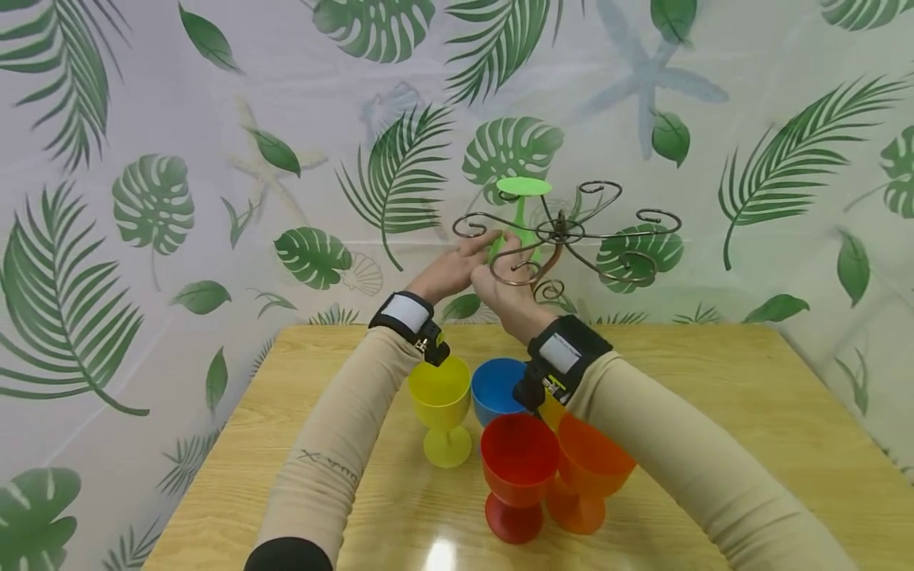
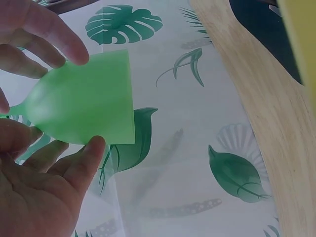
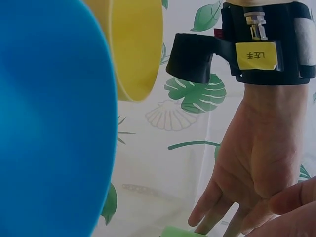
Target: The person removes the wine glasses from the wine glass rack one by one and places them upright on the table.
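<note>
A light green goblet (image 1: 524,187) is held upside down, its base on top and its bowl (image 2: 84,98) below. My left hand (image 1: 448,274) holds the bowl from the left, fingertips against its side. From the other side my right hand (image 1: 508,287) grips it, fingers along the bowl. Both thumbs are largely hidden. Right at the hands stands a dark metal rack (image 1: 561,230) with several curled arms. The goblet's stem is among the arms on the rack's left side; whether an arm bears it I cannot tell. The right hand hides the rack's lower part.
Below my forearms, upright goblets stand close together on the wooden table (image 1: 321,396): yellow (image 1: 440,392), blue (image 1: 494,390), red (image 1: 519,460) and orange (image 1: 593,460). The right forearm partly covers the orange one. A leaf-patterned sheet (image 1: 286,119) hangs behind the table.
</note>
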Motion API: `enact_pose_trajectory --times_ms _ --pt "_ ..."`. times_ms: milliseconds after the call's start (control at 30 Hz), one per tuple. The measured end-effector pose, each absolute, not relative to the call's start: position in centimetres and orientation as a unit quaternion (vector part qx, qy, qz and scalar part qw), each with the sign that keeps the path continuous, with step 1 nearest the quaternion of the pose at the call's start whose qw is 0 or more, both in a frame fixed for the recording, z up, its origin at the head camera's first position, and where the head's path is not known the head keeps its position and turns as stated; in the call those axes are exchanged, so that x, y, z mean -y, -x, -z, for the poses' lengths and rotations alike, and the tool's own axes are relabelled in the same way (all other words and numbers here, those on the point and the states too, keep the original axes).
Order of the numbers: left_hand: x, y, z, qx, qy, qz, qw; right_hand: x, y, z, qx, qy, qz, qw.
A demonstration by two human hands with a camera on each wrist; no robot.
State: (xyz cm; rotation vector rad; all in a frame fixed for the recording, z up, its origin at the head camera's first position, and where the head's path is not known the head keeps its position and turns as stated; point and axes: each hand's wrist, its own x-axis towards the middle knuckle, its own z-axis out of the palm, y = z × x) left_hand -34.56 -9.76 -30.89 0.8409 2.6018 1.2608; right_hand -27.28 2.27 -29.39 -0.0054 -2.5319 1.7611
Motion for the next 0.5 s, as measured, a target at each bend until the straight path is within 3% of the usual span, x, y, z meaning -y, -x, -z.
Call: enact_pose_trajectory --times_ms 500 --pt "10.07 33.97 30.52 -0.829 -0.287 -0.473 0.082 -1.74 26.54 29.46 0.799 -0.017 -0.599 0.052"
